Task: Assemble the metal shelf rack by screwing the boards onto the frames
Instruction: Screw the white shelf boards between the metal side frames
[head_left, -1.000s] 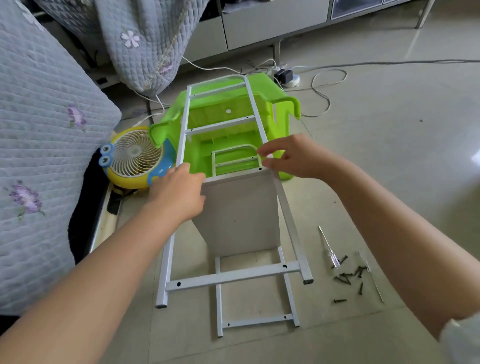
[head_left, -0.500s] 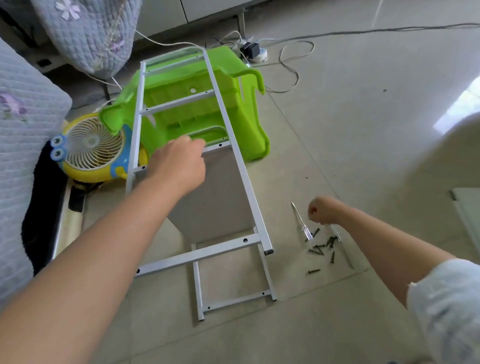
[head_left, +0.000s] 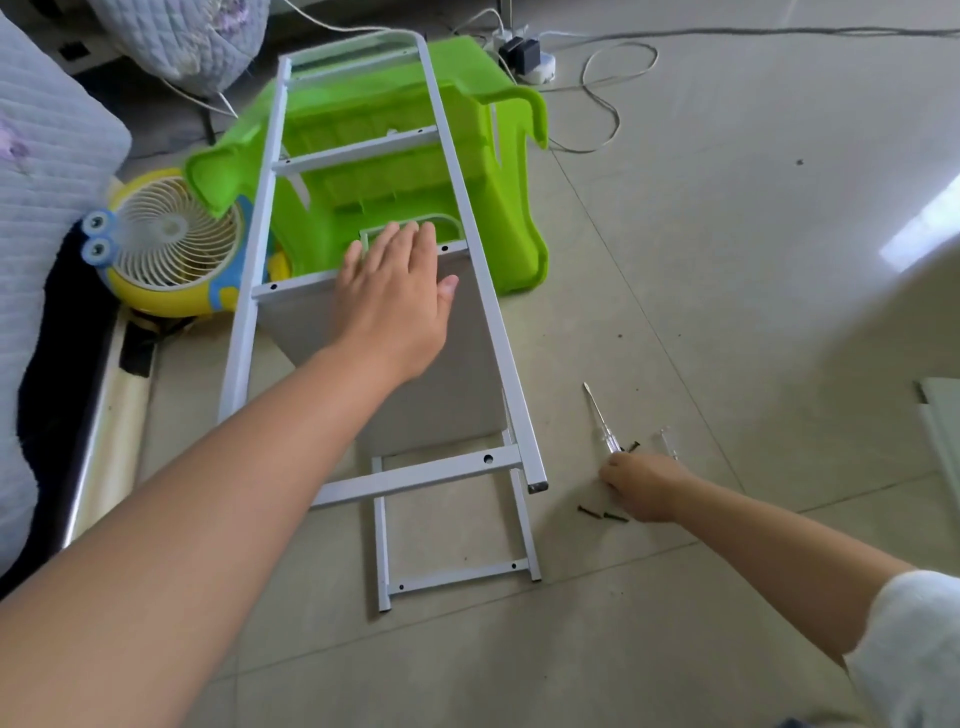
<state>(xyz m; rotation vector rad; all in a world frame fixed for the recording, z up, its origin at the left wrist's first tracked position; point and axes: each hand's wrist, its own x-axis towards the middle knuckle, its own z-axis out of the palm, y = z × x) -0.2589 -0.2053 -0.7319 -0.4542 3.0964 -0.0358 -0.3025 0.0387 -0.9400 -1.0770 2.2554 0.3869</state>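
Observation:
A white metal ladder frame (head_left: 415, 475) lies tilted, its far end propped on an overturned green plastic stool (head_left: 498, 171). A grey board (head_left: 441, 395) stands on edge beneath it, and a second white frame (head_left: 457, 574) lies on the floor under the board. My left hand (head_left: 395, 296) presses flat with straight fingers on the board's top edge and the frame's crossbar. My right hand (head_left: 644, 488) is down on the floor over a scatter of dark screws (head_left: 615, 517), its fingers curled beside the handle of a clear screwdriver (head_left: 600, 415). Its fingertips are hidden.
A yellow and blue desk fan (head_left: 166, 244) sits left of the stool, against a quilted bed (head_left: 41, 156). A power strip (head_left: 524, 57) with loose cables lies behind the stool. White panels (head_left: 943, 415) show at the right edge. The floor is pale tile.
My right hand left the frame's right rail and dropped to the screws on the floor. My left hand flattened onto the board and crossbar. My head moved closer and to the right.

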